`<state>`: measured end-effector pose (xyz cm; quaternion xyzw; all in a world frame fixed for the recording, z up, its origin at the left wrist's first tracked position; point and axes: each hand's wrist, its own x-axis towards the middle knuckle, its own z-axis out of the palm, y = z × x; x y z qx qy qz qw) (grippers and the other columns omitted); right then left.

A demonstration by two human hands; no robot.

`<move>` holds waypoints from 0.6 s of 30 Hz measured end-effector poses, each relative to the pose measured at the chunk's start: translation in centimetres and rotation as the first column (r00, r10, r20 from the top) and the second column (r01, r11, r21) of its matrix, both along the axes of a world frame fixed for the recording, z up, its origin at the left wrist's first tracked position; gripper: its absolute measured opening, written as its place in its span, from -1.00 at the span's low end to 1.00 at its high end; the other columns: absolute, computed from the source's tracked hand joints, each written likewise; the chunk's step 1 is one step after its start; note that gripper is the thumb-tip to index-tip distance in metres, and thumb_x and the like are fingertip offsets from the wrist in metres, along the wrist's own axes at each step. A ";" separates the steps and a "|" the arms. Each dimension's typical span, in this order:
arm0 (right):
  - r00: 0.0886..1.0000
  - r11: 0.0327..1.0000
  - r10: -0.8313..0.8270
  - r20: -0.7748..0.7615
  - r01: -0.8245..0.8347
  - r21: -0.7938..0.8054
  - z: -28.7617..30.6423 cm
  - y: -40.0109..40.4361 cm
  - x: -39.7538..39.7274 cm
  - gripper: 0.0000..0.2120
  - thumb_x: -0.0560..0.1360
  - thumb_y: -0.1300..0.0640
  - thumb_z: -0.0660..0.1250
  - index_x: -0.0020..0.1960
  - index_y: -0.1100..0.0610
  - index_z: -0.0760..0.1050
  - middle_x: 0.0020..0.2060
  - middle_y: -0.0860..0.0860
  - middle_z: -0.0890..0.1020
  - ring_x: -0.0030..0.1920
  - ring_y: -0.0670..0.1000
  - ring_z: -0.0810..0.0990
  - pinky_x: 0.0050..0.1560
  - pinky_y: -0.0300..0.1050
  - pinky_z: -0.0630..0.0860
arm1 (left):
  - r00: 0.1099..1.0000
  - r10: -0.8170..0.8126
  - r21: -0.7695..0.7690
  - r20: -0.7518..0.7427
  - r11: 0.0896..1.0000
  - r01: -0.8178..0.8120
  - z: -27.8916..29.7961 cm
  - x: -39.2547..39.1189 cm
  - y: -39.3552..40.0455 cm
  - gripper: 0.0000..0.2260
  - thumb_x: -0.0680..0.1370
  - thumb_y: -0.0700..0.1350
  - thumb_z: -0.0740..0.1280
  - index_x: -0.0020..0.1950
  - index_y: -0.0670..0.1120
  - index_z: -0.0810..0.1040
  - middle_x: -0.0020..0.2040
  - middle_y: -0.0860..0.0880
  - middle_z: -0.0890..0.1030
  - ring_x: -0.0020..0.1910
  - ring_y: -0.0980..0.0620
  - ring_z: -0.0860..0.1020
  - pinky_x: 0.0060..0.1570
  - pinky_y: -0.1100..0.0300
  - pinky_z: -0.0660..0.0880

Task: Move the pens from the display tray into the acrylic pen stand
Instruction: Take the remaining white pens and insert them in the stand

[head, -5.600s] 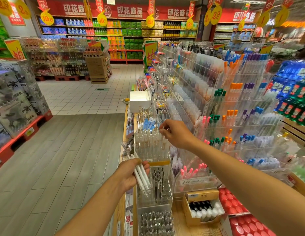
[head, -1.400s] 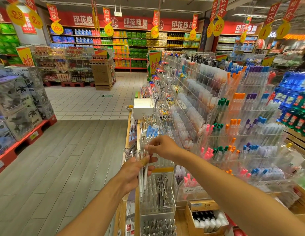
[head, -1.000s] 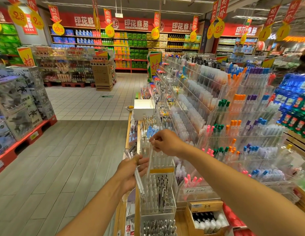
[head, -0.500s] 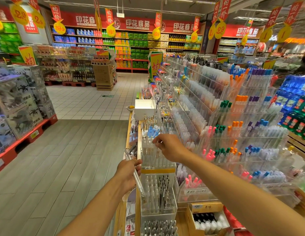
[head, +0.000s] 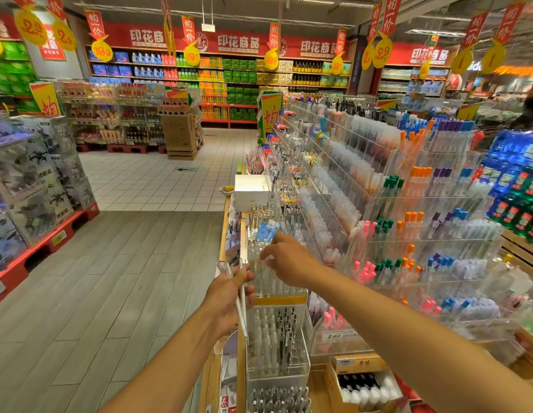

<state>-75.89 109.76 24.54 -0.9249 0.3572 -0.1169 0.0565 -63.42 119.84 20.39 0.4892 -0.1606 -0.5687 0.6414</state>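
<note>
1. Supermarket aisle, head view: grey plank floor (head: 116,293) on the left, stationery shelving with tiered clear acrylic racks (head: 408,204) running off to the right, red price signs overhead.
2. Left hand (head: 226,296): fingers curled round a small bundle of clear pens (head: 241,302), held just beside the left edge of the display, tips pointing down.
3. Right hand (head: 289,259): reaching over the top of the acrylic pen stand (head: 277,278), the compartment with the yellow strip along its lower front. Fingers bent, tips near the pen tops. Can't tell whether they pinch a pen or have just let one go; blur hides it.
4. Stand already holds a row of upright clear pens. Compartment below holds dark and silver pens.
5. Display tray: can't pick it out with confidence among the racks.
6. Step, my read: feeding pens one at a time from the left-hand bundle into the stand. Part done, several pens left in hand.
7. Next move needs: right hand back to the bundle, pinch a single pen, lift clear, drop it upright into a free gap without knocking its neighbours.
</note>
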 end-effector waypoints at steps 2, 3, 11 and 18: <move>0.999 1.000 0.020 0.030 -0.021 0.017 0.5 0.2 0.1 -0.72 0.57 0.12 0.34 0.28 0.04 0.54 0.03 -0.03 0.42 0.10 0.05 0.45 0.02 -0.07 0.44 | 1.000 -0.026 -0.004 0.017 1.000 0.026 0.0 0.1 0.1 -0.82 0.66 -0.20 0.23 0.23 -0.15 0.55 -0.25 -0.05 0.59 -0.40 0.08 0.46 -0.46 0.23 0.49; 0.997 0.998 0.045 0.060 -0.047 0.034 0.8 0.4 0.1 -0.71 0.56 0.10 0.35 0.28 0.04 0.53 0.05 -0.02 0.44 0.08 0.03 0.46 0.04 -0.07 0.44 | 0.999 -0.035 -0.008 0.027 0.999 0.035 0.1 0.1 0.1 -0.81 0.66 -0.18 0.24 0.24 -0.15 0.55 -0.23 -0.05 0.61 -0.40 0.09 0.46 -0.47 0.24 0.47; 0.937 0.897 0.016 0.349 -0.168 0.410 2.4 1.4 0.3 -0.76 0.57 0.15 0.34 0.21 0.19 0.55 -0.20 -0.04 0.58 -0.21 -0.13 0.54 -0.20 -0.36 0.43 | 0.990 -0.129 -0.114 0.051 0.984 0.134 0.6 0.3 0.4 -0.79 0.66 -0.13 0.23 0.21 -0.22 0.50 0.08 -0.22 0.69 -0.37 0.04 0.50 -0.46 0.23 0.48; 0.908 0.835 -0.043 0.416 -0.196 0.514 2.4 0.9 -0.4 -0.86 0.59 0.12 0.30 0.03 0.20 0.52 -0.16 0.09 0.57 -0.20 0.01 0.52 -0.11 -0.04 0.52 | 0.953 -0.150 -0.057 0.263 0.984 0.170 0.3 0.4 0.1 -0.71 0.69 0.00 0.15 0.18 -0.16 0.54 0.07 -0.19 0.69 -0.08 -0.05 0.60 -0.07 0.08 0.52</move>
